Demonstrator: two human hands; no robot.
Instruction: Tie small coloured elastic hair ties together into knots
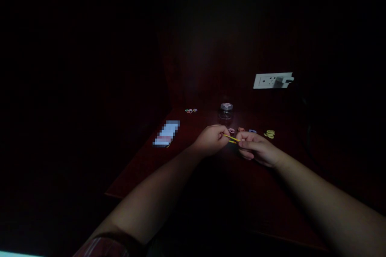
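In a very dark scene, my left hand (pixel 210 139) and my right hand (pixel 256 148) meet over a dark reddish table (pixel 144 168). Between them a yellow rubber band (pixel 231 139) is stretched, each hand pinching one end. Just beyond my hands lie loose coloured bands: pink (pixel 231 130), orange (pixel 240 129), blue (pixel 252 131) and a small pile of yellow ones (pixel 269 133).
A small glass jar (pixel 226 111) stands behind the bands. More coloured bands (pixel 191 110) lie at the far left of the table. A blurred flat card or phone (pixel 167 133) lies left. A white wall socket with a plug (pixel 273 80) sits on the back wall.
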